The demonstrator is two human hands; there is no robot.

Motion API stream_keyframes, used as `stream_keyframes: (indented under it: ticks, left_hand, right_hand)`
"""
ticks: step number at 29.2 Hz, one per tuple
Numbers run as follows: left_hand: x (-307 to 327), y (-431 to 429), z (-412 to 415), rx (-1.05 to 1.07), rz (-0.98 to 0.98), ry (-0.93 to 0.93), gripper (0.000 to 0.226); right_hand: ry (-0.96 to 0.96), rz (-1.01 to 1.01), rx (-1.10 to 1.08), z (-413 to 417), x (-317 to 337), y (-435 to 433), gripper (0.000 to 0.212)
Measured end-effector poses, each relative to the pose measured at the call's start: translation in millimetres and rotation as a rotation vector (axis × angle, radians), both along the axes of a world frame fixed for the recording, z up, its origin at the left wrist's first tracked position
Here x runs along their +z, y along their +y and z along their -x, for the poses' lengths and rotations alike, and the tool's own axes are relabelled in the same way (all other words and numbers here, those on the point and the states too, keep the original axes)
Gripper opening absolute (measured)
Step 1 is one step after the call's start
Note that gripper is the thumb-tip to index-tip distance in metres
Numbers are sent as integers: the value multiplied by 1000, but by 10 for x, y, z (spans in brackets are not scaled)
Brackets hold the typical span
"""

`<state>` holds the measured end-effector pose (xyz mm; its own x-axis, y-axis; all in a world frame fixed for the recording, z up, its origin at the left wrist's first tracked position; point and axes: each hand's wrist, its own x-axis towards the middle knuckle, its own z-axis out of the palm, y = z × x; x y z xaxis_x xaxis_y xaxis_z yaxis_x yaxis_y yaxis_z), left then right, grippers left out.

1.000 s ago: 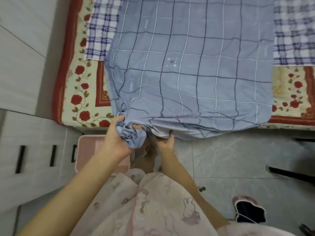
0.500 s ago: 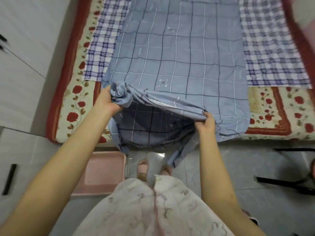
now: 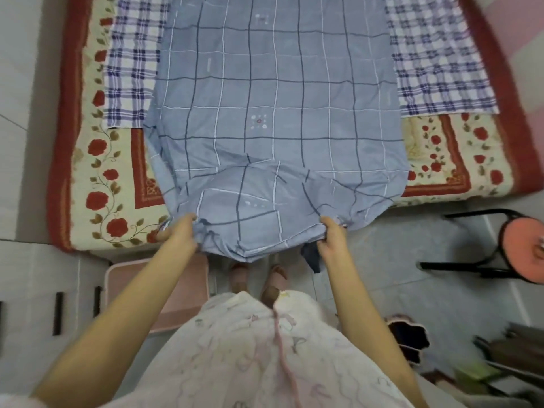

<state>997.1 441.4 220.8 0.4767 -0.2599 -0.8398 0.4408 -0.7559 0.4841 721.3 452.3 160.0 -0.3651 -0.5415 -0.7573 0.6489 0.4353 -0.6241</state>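
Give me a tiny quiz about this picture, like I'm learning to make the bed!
1. True or false: the left hand and the right hand both grip the blue checked sheet at its near edge.
2. What stands on the floor to the person's right? A) stool B) bucket C) fan
3. Fill in: the flowers on the bed cover are ___.
Key: 1 true; 2 A; 3 red.

the blue checked sheet [image 3: 276,107] is thin matt cloth, creased at its near edge. the rose-patterned mat [image 3: 100,172] on the left looks woven and rougher. the floor tiles [image 3: 412,240] are smooth, faintly glossy. the stool frame [image 3: 482,214] on the right is black metal.
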Motion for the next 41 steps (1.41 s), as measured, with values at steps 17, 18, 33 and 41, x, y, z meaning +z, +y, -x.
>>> stream_keyframes:
  ticks: [17, 18, 33, 41]
  left_hand:
    - [-141, 47, 1924, -1569, 757, -384, 22]
    - [-137, 79, 1970, -1576, 762, -387, 21]
    - [-21, 245, 2326, -1374, 749, -541, 13]
    - [-448, 390, 2296, -1398, 615, -564, 14]
  right_hand:
    - [657, 73, 309, 247, 347, 512, 37]
    - [724, 26, 311, 333, 271, 564, 42]
    - [417, -403, 518, 1356, -1104, 495, 9]
    - [711, -303, 356, 2448, -830, 506, 15]
